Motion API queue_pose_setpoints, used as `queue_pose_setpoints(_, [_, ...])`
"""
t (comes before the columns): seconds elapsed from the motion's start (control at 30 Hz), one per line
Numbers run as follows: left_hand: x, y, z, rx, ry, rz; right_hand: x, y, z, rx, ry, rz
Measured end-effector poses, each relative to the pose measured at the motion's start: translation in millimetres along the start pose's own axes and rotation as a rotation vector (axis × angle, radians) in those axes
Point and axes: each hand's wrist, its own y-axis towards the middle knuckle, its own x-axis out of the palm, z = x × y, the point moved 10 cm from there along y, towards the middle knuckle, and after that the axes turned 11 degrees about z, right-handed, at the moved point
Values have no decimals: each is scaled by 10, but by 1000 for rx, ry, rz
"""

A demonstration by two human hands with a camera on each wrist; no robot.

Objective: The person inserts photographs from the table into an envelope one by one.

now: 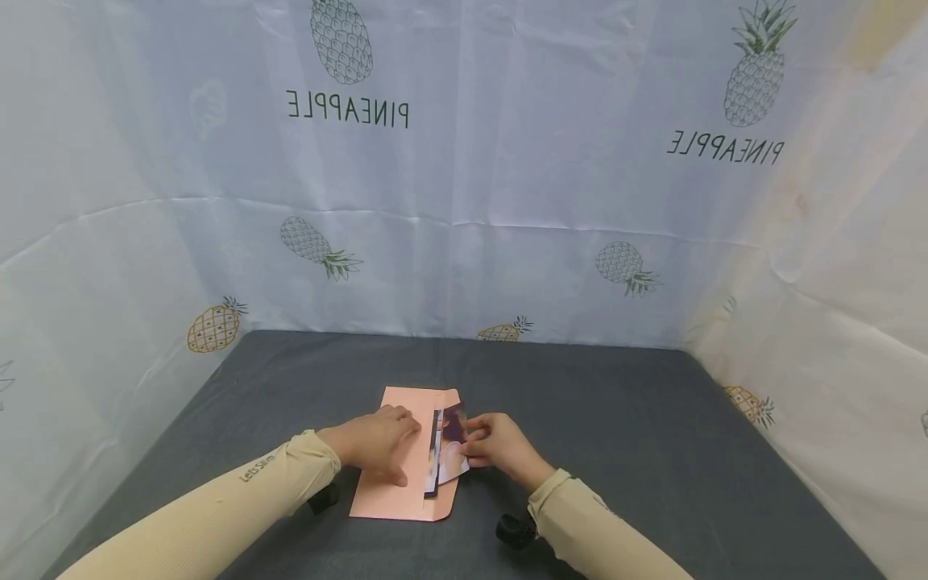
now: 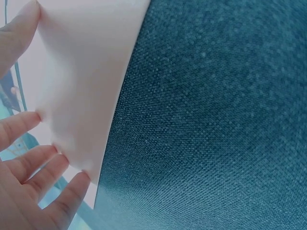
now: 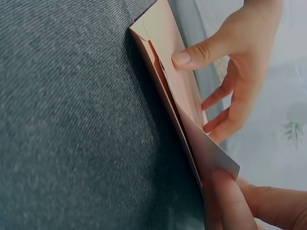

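A pink paper envelope [image 1: 377, 501] lies flat on the dark tabletop. My left hand [image 1: 379, 441] rests on its left part with spread fingers; in the left wrist view the fingertips [image 2: 57, 160] press the paper. At the envelope's right side my right hand [image 1: 500, 445] pinches the edge of a photo print [image 1: 454, 451] between thumb and fingers. The photo lies partly over the envelope's open side, and a dark-edged card [image 1: 432, 475] shows beside it. In the right wrist view the photo [image 3: 211, 153] slants at the envelope's slit [image 3: 168, 86]. How far it reaches inside is hidden.
The dark cloth-covered table [image 1: 623, 451] extends around the envelope on all sides. A white curtain [image 1: 464, 161] printed with pineapples hangs behind and at both sides. Black wrist devices [image 1: 515, 532] sit under both sleeves.
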Motion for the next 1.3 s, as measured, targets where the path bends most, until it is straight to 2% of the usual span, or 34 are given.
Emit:
queue_pose_setpoints(0.33, [8,8,-8,-2,11,6,69,13,-13,-1,-46,14])
queue_pose_setpoints(0.67, [12,7,-10,-17,8,-9,144,0,-18,-9,-38,-5])
queue_pose_setpoints(1.03, [9,5,-13,-21,5,-10,233,44,40,51,-48,18])
queue_pose_setpoints(1.3, [9,5,-8,-20,9,-7,288,57,49,58,-54,16])
